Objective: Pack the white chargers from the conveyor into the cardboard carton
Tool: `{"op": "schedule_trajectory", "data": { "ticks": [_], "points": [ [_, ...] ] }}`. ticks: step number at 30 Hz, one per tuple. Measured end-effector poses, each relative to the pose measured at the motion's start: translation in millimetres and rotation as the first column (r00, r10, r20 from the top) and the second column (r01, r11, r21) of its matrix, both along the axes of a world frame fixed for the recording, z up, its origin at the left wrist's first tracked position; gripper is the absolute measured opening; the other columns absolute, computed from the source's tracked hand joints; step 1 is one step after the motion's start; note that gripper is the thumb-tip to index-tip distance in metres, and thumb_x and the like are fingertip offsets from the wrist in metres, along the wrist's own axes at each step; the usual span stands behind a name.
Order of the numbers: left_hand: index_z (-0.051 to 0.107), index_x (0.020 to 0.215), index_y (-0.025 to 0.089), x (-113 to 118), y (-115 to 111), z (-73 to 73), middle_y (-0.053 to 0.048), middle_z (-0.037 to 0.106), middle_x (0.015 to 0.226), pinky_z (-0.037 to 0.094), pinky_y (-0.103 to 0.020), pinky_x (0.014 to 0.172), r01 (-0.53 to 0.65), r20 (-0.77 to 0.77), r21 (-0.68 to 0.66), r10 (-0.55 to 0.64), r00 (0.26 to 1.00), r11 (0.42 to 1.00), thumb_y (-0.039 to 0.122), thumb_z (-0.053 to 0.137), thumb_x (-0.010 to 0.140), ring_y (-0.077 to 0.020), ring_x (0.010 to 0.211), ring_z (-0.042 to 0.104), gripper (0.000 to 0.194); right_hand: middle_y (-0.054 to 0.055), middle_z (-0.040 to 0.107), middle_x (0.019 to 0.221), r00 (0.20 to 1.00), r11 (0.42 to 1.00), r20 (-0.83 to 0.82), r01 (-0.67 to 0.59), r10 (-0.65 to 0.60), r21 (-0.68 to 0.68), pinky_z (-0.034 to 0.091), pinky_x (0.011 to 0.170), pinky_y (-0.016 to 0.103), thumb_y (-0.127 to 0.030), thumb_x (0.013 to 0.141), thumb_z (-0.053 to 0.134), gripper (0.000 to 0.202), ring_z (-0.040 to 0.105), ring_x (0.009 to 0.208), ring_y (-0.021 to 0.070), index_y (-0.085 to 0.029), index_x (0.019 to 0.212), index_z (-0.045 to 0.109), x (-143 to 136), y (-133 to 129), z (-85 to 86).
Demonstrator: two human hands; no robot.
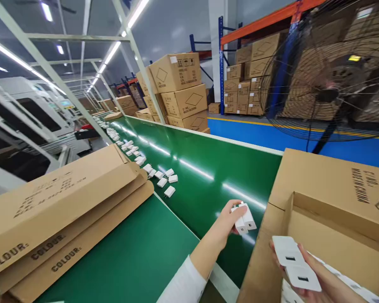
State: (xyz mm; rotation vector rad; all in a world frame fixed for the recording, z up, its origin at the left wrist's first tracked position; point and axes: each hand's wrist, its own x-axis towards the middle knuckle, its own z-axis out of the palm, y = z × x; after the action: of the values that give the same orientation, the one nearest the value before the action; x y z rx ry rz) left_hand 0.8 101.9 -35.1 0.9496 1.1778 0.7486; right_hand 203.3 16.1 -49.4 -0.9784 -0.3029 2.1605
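The left hand (229,223) is stretched forward over the green conveyor belt (205,168), wrist bent, fingers closed around two small white plastic chargers (244,219) held above the belt's near edge. The right hand (316,273) is turned palm up over the open brown cardboard box (334,189) — two flat white plastic chargers with dark slots (295,263) are gripped in it. More white chargers (164,181) lie on the belt beside flattened cardboard boxes (66,202).

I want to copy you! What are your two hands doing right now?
Left hand: closed on white chargers above the green belt.
Right hand: holding two white chargers over the open cardboard box.
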Motion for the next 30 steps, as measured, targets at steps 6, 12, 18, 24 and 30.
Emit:
{"op": "schedule_trajectory", "data": {
  "ticks": [6,12,18,24,30],
  "points": [
    [0.059,0.096,0.013,30,-46,19.2,-0.001,0.057,0.068,0.028,-0.015,0.041,0.05,0.565,-0.407,0.209,0.798,0.912,0.047,0.062,0.074,-0.0058,0.048,0.05,0.041,0.006,0.071,0.087,0.98,0.996,-0.189,0.049,-0.063,-0.079,0.05,0.076,0.017,-0.041,0.066,0.076,0.033,0.064,0.082,0.0132,-0.017,0.089,0.072,-8,-6,29.2],
    [0.06,0.097,0.011,32,-53,17.1,-0.003,0.06,0.07,0.033,-0.015,0.043,0.099,0.655,-0.411,0.218,0.723,0.906,0.049,0.053,0.082,-0.0085,0.054,0.056,0.041,0.004,0.07,0.086,0.957,0.997,-0.281,-0.074,0.07,-0.004,0.049,0.072,0.016,-0.044,0.073,0.069,0.034,0.062,0.081,0.0112,-0.02,0.096,0.071,4,-7,13.4],
    [0.06,0.097,0.012,34,-57,20.4,-0.003,0.06,0.069,0.031,-0.016,0.043,0.109,0.64,-0.401,0.194,0.743,0.91,0.051,0.051,0.083,-0.0084,0.052,0.055,0.042,0.004,0.07,0.085,0.972,0.999,-0.236,-0.025,0.017,-0.029,0.049,0.077,0.017,-0.046,0.067,0.073,0.038,0.062,0.079,0.0108,-0.018,0.093,0.071,-2,-12,22.8],
    [0.057,0.103,0.014,30,-48,11.2,-0.001,0.059,0.075,0.036,-0.018,0.048,-0.004,0.523,-0.245,0.136,0.841,0.97,0.055,0.06,0.075,-0.0085,0.057,0.054,0.05,-0.001,0.065,0.075,0.992,0.992,0.127,-0.026,0.01,0.123,0.049,0.058,0.021,-0.047,0.073,0.068,0.03,0.059,0.067,0.0123,-0.022,0.09,0.066,0,-2,39.5],
    [0.051,0.114,0.017,54,-25,24.6,-0.005,0.059,0.094,0.044,-0.026,0.068,0.156,0.195,0.114,-0.176,0.965,0.981,0.053,0.061,0.074,-0.0159,0.081,0.057,0.055,0.005,0.066,0.09,0.345,0.784,0.907,-0.482,-0.24,0.391,0.046,0.073,0.038,-0.055,0.061,0.071,0.044,0.059,0.085,0.0291,-0.029,0.095,0.061,81,24,33.8]
  ]
}}
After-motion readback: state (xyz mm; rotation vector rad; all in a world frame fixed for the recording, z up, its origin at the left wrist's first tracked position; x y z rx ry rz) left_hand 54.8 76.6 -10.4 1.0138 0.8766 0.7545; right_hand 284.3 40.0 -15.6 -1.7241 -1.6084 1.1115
